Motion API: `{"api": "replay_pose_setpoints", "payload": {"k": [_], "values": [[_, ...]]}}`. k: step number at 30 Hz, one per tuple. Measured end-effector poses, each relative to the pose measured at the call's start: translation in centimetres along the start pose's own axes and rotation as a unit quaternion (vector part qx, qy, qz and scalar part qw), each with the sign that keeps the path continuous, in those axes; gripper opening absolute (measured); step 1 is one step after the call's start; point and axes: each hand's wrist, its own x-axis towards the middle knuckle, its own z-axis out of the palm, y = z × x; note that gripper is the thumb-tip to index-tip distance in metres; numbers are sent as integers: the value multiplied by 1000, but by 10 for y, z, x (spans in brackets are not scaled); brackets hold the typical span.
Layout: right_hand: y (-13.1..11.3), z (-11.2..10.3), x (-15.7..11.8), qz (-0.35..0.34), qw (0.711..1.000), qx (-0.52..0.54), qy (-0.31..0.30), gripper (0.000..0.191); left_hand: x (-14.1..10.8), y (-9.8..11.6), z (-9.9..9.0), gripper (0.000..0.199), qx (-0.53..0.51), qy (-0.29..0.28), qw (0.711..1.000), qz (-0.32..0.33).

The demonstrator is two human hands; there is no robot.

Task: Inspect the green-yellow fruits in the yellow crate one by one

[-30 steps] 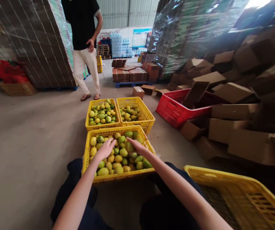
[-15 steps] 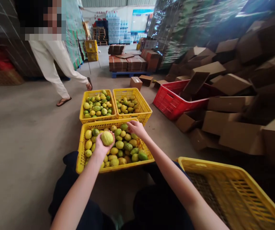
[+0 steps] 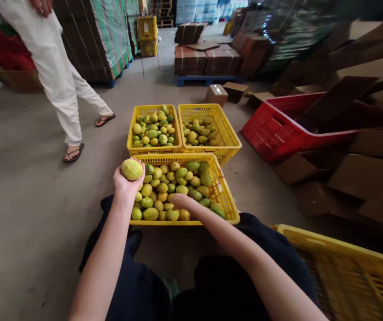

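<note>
A large yellow-green oval fruit (image 3: 132,170), lemon-like with a ridged skin, rests in my left hand (image 3: 124,183). That hand is palm up with its fingers curled round the fruit, above the left rim of the nearest yellow crate (image 3: 227,196). Many loose yellow and green fruits (image 3: 150,213) of mixed sizes lie in this crate. My right hand (image 3: 182,202) reaches down among them near the middle, back of the hand up. Its fingers are blurred and partly hidden, so whether they grip a fruit does not show.
Two yellow crates of similar fruit, one left (image 3: 129,133) and one right (image 3: 233,136), stand beyond. A red crate (image 3: 268,133) and cardboard boxes (image 3: 368,165) fill the right. Another yellow crate (image 3: 345,249) is beside my right leg. A person (image 3: 53,67) in white trousers walks at left.
My left hand has moved to the crate's left side, still holding the fruit. My right hand has lowered from the far rim into the middle of the fruit. The person has taken a step.
</note>
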Motion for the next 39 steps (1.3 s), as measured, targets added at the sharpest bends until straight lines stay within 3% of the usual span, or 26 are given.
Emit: {"api": "replay_pose_setpoints", "payload": {"k": [5,9,15,22,28,34,39], "values": [[-59,27,32,10,997,73,13,45,-5,11,-4,28,-5,5,1000,-9],[-86,44,44,14,981,183,59,32,0,20,-11,26,-2,17,1000,3],[-90,48,48,17,942,321,92,37,3,22,-14,26,-3,14,1000,4],[-90,64,49,99,914,377,109,38,0,14,-13,29,14,9,1000,-24],[-101,78,42,188,906,372,68,38,3,7,-13,28,28,17,999,-30],[-93,51,31,206,915,348,-14,35,7,0,-12,26,45,9,999,-30],[-62,-10,6,178,911,363,-75,35,4,-6,-10,24,46,-18,998,-27]]}}
